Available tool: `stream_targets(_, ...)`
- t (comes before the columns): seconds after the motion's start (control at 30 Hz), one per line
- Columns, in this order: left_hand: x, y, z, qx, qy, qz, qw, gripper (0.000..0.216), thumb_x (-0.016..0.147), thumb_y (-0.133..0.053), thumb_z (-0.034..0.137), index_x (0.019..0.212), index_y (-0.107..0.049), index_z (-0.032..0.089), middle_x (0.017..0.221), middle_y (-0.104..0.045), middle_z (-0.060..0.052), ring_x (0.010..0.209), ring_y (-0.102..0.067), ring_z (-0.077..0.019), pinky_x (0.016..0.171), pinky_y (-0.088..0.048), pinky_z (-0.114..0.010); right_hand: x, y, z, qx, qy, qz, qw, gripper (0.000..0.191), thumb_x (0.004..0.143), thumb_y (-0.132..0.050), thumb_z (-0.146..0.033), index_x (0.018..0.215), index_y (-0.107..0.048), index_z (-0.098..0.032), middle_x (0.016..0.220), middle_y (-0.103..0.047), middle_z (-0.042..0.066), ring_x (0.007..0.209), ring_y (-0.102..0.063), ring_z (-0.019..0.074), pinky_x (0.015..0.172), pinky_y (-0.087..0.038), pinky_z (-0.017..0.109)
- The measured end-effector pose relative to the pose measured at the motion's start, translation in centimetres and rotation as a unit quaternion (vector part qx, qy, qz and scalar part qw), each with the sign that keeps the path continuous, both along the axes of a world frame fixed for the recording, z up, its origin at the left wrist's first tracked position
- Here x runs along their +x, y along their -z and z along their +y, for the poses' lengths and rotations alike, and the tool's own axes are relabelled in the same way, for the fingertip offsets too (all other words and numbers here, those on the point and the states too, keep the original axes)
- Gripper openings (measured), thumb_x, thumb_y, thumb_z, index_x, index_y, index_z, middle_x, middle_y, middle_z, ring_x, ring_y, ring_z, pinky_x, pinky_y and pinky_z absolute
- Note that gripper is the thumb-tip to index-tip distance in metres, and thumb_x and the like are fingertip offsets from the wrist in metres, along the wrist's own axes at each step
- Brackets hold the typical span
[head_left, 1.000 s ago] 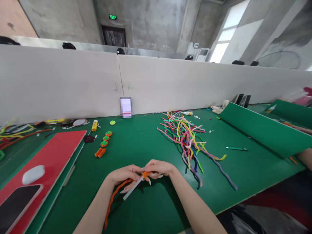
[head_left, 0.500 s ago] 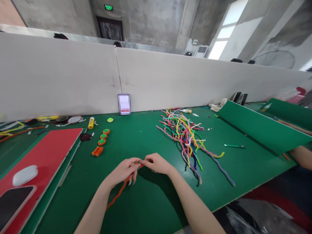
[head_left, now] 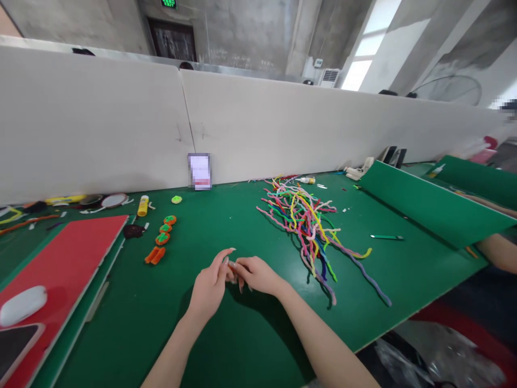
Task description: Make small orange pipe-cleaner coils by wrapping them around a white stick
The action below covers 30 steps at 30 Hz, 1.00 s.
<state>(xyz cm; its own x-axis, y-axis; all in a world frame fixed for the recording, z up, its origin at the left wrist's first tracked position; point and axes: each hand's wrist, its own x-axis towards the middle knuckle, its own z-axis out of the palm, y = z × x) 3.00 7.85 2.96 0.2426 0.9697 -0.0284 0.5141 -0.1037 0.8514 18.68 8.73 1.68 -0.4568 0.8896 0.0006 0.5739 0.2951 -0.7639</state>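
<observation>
My left hand (head_left: 210, 285) and my right hand (head_left: 258, 275) meet fingertip to fingertip above the near middle of the green tabletop. Thumbs and fingers on both are pinched together, while one left finger points outward. The orange pipe cleaner held between them half a second ago is hidden by the fingers now. Beyond my left hand lies a pair of orange pipe-cleaner pieces (head_left: 155, 255), side by side. Behind these is a row of orange coils with green tops (head_left: 163, 238). A loose pile of coloured pipe cleaners (head_left: 309, 215) spreads to the right of my right hand.
Boards with a red top (head_left: 81, 253) lie at left, bearing a white mouse (head_left: 24, 305) and a phone (head_left: 16, 345). A glue stick (head_left: 143, 206) and a propped phone (head_left: 200, 171) stand farther back. A craft knife (head_left: 386, 237) and a tilted green board (head_left: 436, 205) are right, beside another person's arm (head_left: 498, 252).
My left hand has turned more upright, with a finger lifted. The orange strand that trailed below it has gone from sight. The view has shifted slightly.
</observation>
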Motion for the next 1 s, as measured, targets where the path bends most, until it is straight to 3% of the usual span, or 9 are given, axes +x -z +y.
stream_targets(0.2, 0.7, 0.4, -0.3, 0.009, 0.04, -0.034, 0.999, 0.034, 0.087, -0.03, 0.032, 0.116, -0.045, 0.022, 0.072, -0.065, 0.001, 0.07, -0.061, -0.0148, 0.07, -0.043, -0.025, -0.2, 0.4, 0.3, 0.033, 0.037, -0.009, 0.999, 0.033, 0.091, -0.033, -0.027, 0.07, -0.056, -0.016, 0.057, -0.057, -0.001, 0.05, -0.049, 0.0078, 0.055, -0.035, 0.017)
stream_targets(0.37, 0.8, 0.2, -0.2, 0.009, -0.002, -0.039, 0.999, 0.035, 0.086, -0.035, 0.035, 0.115, -0.047, 0.022, 0.083, -0.066, -0.003, 0.075, -0.062, -0.0171, 0.069, -0.044, -0.025, -0.5, 0.4, 0.4, 0.01, 0.047, 0.045, 0.998, 0.031, 0.092, -0.03, -0.027, 0.08, -0.057, -0.016, 0.061, -0.056, -0.001, 0.048, -0.049, 0.0076, 0.054, -0.037, 0.018)
stream_targets(0.57, 0.4, 0.0, 0.1, -0.006, -0.034, -0.062, 0.998, 0.033, 0.084, -0.04, 0.043, 0.108, -0.048, 0.022, 0.076, -0.066, -0.002, 0.073, -0.063, -0.0189, 0.068, -0.044, -0.026, -0.8, 0.8, 0.4, 0.035, 0.101, 0.098, 0.989, 0.028, 0.091, -0.031, -0.027, 0.096, -0.056, -0.016, 0.066, -0.057, 0.001, 0.049, -0.049, 0.0086, 0.054, -0.039, 0.02)
stream_targets(0.83, 0.9, -0.3, -0.3, 0.041, -0.089, -0.088, 0.991, 0.025, 0.082, -0.044, 0.044, 0.091, -0.034, 0.023, 0.065, -0.058, 0.002, 0.06, -0.058, -0.015, 0.057, -0.04, -0.023, -1.6, 0.1, -0.6, 0.061, 0.124, 0.146, 0.98, 0.03, 0.091, -0.03, -0.032, 0.099, -0.055, -0.018, 0.071, -0.058, 0.003, 0.053, -0.051, 0.0107, 0.055, -0.041, 0.022)
stream_targets(1.0, 1.0, 0.5, -0.3, 0.013, -0.04, -0.045, 0.998, 0.033, 0.087, -0.028, 0.047, 0.076, -0.044, 0.02, 0.059, -0.055, 0.0, 0.052, -0.053, -0.0143, 0.054, -0.037, -0.024, -1.2, 0.4, -0.4, 0.086, 0.159, 0.143, 0.973, 0.033, 0.091, -0.028, -0.033, 0.105, -0.054, -0.018, 0.077, -0.059, 0.005, 0.063, -0.056, 0.0137, 0.059, -0.044, 0.023)
